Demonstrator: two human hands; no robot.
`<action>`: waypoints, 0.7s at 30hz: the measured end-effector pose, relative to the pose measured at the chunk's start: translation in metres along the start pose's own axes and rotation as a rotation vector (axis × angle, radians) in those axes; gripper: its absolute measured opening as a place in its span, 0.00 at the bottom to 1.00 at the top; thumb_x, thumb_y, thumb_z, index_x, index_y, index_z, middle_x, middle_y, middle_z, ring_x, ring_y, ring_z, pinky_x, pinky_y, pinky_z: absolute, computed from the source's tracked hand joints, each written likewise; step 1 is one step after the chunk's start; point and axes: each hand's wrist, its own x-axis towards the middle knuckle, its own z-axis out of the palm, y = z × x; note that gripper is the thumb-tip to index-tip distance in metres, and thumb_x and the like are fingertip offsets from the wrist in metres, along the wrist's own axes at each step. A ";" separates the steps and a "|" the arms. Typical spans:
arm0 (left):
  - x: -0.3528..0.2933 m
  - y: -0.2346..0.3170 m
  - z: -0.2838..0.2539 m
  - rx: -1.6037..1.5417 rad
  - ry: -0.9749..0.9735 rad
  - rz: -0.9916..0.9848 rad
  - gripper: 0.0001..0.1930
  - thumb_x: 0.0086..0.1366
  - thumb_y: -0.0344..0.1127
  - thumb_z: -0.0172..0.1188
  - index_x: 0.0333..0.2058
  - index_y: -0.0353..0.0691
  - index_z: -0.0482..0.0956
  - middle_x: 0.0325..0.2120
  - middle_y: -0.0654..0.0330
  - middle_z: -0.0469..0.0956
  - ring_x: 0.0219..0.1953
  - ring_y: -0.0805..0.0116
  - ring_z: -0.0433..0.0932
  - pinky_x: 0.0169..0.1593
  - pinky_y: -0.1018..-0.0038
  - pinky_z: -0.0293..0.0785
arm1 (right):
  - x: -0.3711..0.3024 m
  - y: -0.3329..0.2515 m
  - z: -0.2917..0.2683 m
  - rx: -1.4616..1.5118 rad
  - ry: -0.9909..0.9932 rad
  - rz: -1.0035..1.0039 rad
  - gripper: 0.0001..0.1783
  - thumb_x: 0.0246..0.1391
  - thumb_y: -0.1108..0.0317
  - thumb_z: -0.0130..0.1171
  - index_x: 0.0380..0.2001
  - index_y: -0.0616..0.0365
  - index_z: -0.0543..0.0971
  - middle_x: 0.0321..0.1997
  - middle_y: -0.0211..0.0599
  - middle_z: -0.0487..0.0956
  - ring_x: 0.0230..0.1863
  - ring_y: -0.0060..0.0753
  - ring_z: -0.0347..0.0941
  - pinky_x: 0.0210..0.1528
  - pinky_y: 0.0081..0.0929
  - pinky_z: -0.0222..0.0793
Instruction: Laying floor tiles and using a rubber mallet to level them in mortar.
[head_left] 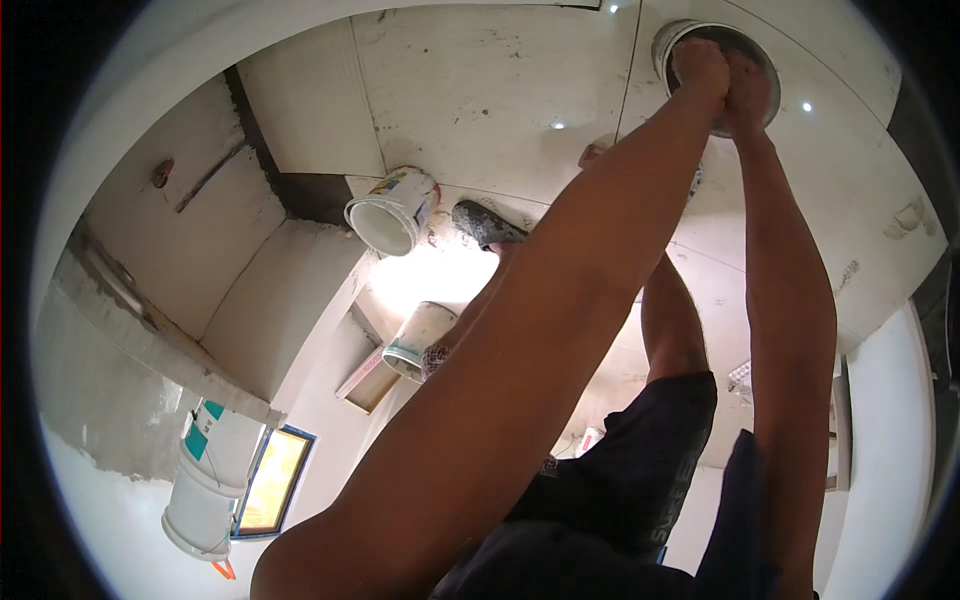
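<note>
At the upper right, both of my hands are down inside a round bucket with a pale, stained rim and a dark inside. My left hand is closed like a fist. My right hand is pressed close beside it, its fingers bent inward and partly in shadow. Whatever the two hands grip is hidden between them. My bare forearms reach up from the lower edge, and the left one crosses over my legs. A dark speckled slipper is on one foot on the tiled floor.
Left of my feet stands a white paint bucket with a coloured label. A second bucket is lower down, beside a framed panel. At far left are stacked white buckets. Large pale floor tiles carry dark specks.
</note>
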 end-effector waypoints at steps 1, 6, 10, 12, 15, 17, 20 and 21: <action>-0.013 0.019 -0.012 -0.466 0.005 -0.275 0.17 0.67 0.40 0.53 0.47 0.38 0.83 0.49 0.49 0.81 0.55 0.53 0.76 0.56 0.59 0.72 | -0.013 -0.017 -0.012 0.166 -0.003 0.125 0.27 0.59 0.45 0.56 0.41 0.61 0.84 0.45 0.57 0.84 0.50 0.57 0.80 0.53 0.49 0.72; -0.073 0.103 -0.074 -1.120 -0.392 -0.430 0.17 0.68 0.40 0.53 0.48 0.39 0.81 0.49 0.47 0.78 0.52 0.55 0.76 0.52 0.58 0.74 | -0.068 -0.102 -0.077 0.215 0.148 0.164 0.22 0.61 0.52 0.58 0.32 0.64 0.83 0.37 0.51 0.84 0.41 0.48 0.81 0.45 0.47 0.73; -0.100 0.135 -0.092 -0.679 -0.458 -0.033 0.16 0.70 0.43 0.55 0.49 0.39 0.81 0.48 0.49 0.79 0.49 0.54 0.78 0.50 0.54 0.77 | -0.089 -0.124 -0.107 0.613 0.239 0.203 0.16 0.62 0.62 0.59 0.26 0.65 0.76 0.29 0.32 0.78 0.32 0.28 0.71 0.34 0.38 0.69; -0.112 0.146 -0.099 -0.432 -0.419 0.207 0.15 0.68 0.40 0.57 0.49 0.39 0.81 0.48 0.47 0.79 0.49 0.51 0.80 0.51 0.53 0.78 | -0.099 -0.120 -0.120 0.676 0.231 0.116 0.15 0.62 0.64 0.58 0.25 0.65 0.74 0.29 0.27 0.76 0.31 0.22 0.67 0.32 0.36 0.68; -0.137 0.172 -0.117 -0.030 -0.326 0.487 0.16 0.66 0.37 0.58 0.49 0.38 0.81 0.49 0.45 0.79 0.51 0.46 0.80 0.54 0.52 0.79 | -0.105 -0.120 -0.134 0.859 0.194 0.075 0.13 0.63 0.64 0.57 0.29 0.64 0.75 0.31 0.27 0.77 0.31 0.23 0.69 0.33 0.35 0.70; -0.153 0.199 -0.127 0.085 -0.379 0.512 0.15 0.65 0.36 0.58 0.49 0.38 0.82 0.50 0.45 0.79 0.53 0.43 0.79 0.56 0.51 0.79 | -0.112 -0.124 -0.156 0.881 0.171 0.056 0.13 0.64 0.63 0.57 0.31 0.63 0.75 0.33 0.28 0.77 0.33 0.24 0.69 0.34 0.35 0.70; -0.182 0.237 -0.138 -0.001 -0.287 0.433 0.15 0.62 0.36 0.59 0.47 0.43 0.83 0.47 0.49 0.81 0.53 0.45 0.79 0.53 0.52 0.80 | -0.130 -0.144 -0.196 0.822 0.130 0.017 0.14 0.64 0.60 0.58 0.35 0.62 0.76 0.36 0.29 0.78 0.36 0.25 0.70 0.37 0.35 0.70; -0.185 0.249 -0.143 0.151 -0.260 0.551 0.15 0.60 0.36 0.59 0.46 0.45 0.84 0.46 0.50 0.82 0.53 0.46 0.79 0.52 0.52 0.80 | -0.138 -0.154 -0.209 0.796 0.119 -0.001 0.14 0.64 0.59 0.58 0.36 0.62 0.76 0.37 0.29 0.78 0.37 0.26 0.71 0.38 0.35 0.70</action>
